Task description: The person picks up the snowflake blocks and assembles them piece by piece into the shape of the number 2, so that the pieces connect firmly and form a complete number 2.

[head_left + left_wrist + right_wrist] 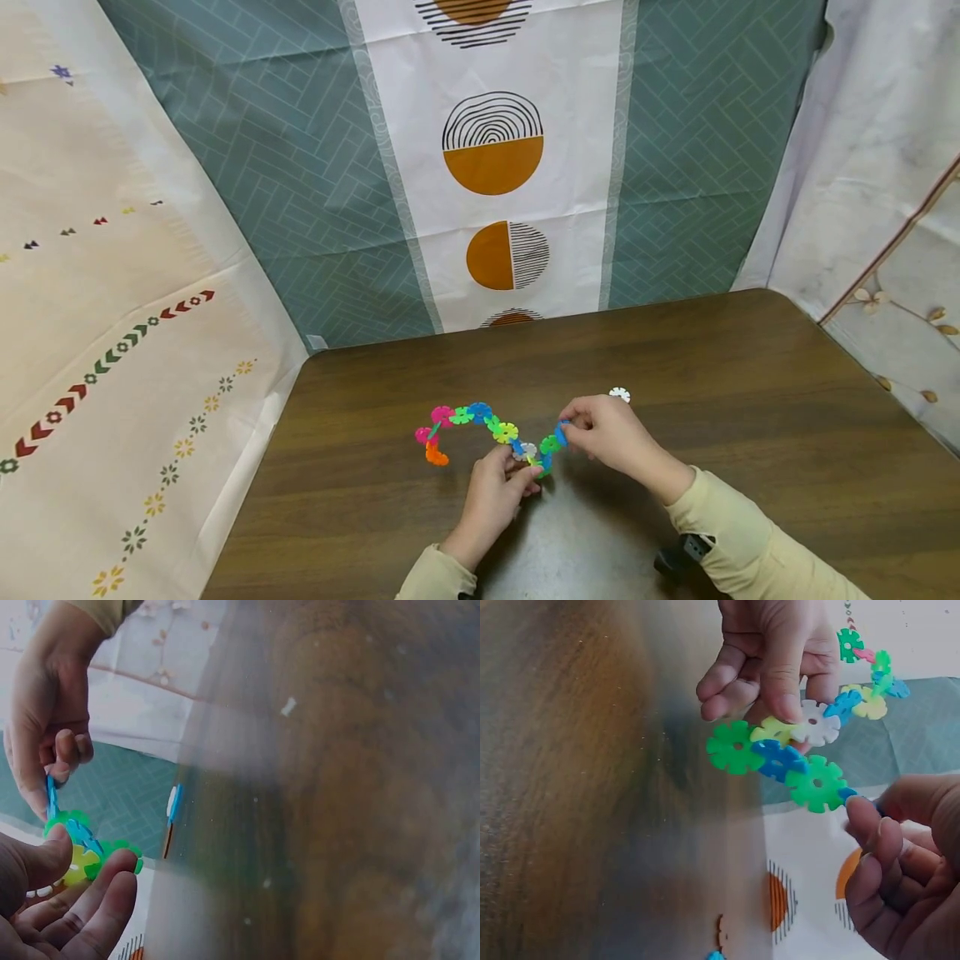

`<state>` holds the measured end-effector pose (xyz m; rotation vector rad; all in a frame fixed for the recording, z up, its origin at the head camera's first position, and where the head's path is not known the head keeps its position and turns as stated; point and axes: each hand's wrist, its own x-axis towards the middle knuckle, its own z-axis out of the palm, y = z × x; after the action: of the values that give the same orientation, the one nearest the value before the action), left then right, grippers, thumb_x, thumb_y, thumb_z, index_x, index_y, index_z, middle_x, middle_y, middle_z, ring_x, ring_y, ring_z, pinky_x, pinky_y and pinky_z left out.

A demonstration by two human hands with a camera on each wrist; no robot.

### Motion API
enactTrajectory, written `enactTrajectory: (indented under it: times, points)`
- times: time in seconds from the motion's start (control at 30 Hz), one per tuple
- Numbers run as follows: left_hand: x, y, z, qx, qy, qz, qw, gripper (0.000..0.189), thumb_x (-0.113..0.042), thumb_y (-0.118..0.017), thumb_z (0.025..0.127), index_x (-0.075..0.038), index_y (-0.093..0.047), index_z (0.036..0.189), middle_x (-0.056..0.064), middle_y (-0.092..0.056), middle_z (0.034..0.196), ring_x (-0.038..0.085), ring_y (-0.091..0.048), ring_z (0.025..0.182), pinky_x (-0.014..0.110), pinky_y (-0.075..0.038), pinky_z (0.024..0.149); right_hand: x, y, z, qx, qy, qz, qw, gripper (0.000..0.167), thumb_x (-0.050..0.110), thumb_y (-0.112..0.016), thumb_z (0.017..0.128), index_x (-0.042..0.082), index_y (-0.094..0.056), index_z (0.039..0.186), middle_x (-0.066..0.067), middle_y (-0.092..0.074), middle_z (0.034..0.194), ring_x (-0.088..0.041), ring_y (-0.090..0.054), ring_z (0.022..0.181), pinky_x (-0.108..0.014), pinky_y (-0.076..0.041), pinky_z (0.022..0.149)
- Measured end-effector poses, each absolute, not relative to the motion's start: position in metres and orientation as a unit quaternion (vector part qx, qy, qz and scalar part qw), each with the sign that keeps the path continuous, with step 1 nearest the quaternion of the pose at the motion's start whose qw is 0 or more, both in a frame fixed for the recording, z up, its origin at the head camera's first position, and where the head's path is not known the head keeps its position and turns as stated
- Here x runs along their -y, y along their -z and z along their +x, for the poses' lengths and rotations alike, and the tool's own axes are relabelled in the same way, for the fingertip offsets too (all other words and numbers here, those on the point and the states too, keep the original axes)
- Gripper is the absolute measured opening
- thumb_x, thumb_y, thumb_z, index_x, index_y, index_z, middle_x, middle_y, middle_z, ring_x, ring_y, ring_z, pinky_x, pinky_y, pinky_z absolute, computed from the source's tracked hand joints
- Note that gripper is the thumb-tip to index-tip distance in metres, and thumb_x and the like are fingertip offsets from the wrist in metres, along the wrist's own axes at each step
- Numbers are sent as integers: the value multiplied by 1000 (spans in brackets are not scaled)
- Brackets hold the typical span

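A chain of notched plastic snowflake discs in pink, green, blue, yellow, white and orange hangs between the two hands, raised over the table. My left hand (491, 496) pinches it between thumb and fingers near a white disc (815, 724) and a yellow disc (774, 731). At the chain's right end, my right hand (613, 435) pinches a blue disc (562, 432), partly hidden by the fingertips. That blue disc meets a green disc (817, 784). The loose left end curves round through pink discs (442, 416) to an orange disc (436, 455).
Just beyond the right hand, a white disc (619, 393) shows on the brown wooden table (360, 517). Patterned cloths hang along the table's back and both sides. A dark device (684, 553) is strapped at the right sleeve.
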<state>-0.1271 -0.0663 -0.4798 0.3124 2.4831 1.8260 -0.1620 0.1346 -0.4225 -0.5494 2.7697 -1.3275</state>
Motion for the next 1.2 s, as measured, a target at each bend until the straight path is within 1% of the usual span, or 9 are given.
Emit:
enactTrajectory:
  times: [0.1,0.27,0.33,0.5,0.6,0.7,0.83,1.0,1.2]
  points:
    - [66,481,-127,-807,-580,110,13,13,-6,-71,88,0,-61,92,12,-73,80,24,-69,62,27,-56,57,-134,420,-163,-890,411,-198,24,8,4,-65,86,4,-71,91,7,-57,55,-9,-49,41,-26,-45,44]
    - [67,483,-127,-813,-570,118,1,13,-5,-71,88,0,-60,88,12,-73,79,23,-69,62,25,-55,58,-135,422,-165,-861,450,-224,80,16,13,-65,94,0,-70,101,-4,-66,64,-14,-53,43,-27,-47,45]
    - [67,483,-126,-811,-574,113,4,13,-5,-71,88,0,-59,89,12,-73,80,23,-69,64,25,-56,59,-137,425,-167,-840,487,-213,110,22,20,-64,95,-1,-70,102,-9,-68,68,-15,-53,44,-29,-48,45]
    - [67,481,-127,-805,-585,99,9,10,-4,-70,89,0,-61,91,12,-73,84,24,-70,68,23,-56,63,-141,434,-172,-784,566,-161,197,37,33,-57,99,-2,-70,95,-20,-70,80,-13,-57,46,-33,-54,50]
    - [67,480,-126,-804,-585,102,0,11,-4,-70,88,1,-61,91,13,-73,85,25,-70,68,24,-56,63,-144,440,-173,-752,597,-132,246,45,41,-55,99,-2,-69,99,-24,-70,89,-14,-61,49,-35,-57,55]
    - [67,480,-126,-806,-581,111,-12,12,-4,-71,88,1,-61,91,14,-73,85,24,-70,67,24,-56,63,-143,443,-174,-727,621,-103,274,51,48,-55,97,-2,-66,104,-23,-71,93,-15,-65,53,-35,-58,59]
    - [67,479,-125,-809,-576,113,-19,12,-3,-72,87,1,-63,93,14,-73,87,23,-70,67,23,-56,62,-140,445,-173,-706,647,-75,279,56,49,-55,97,-5,-63,109,-22,-70,94,-16,-67,56,-37,-59,62]
    - [65,480,-125,-822,-558,110,-38,14,-3,-73,86,0,-63,96,11,-74,86,17,-69,66,21,-55,62,-135,445,-170,-706,656,-54,261,59,49,-56,96,-7,-61,112,-22,-71,91,-19,-68,59,-38,-59,64]
    - [64,479,-124,-833,-541,106,-48,15,-6,-75,85,-1,-64,94,9,-74,82,15,-69,64,22,-54,60,-130,444,-167,-709,661,-36,242,59,49,-59,94,-8,-63,108,-22,-71,85,-20,-69,60,-38,-59,64]
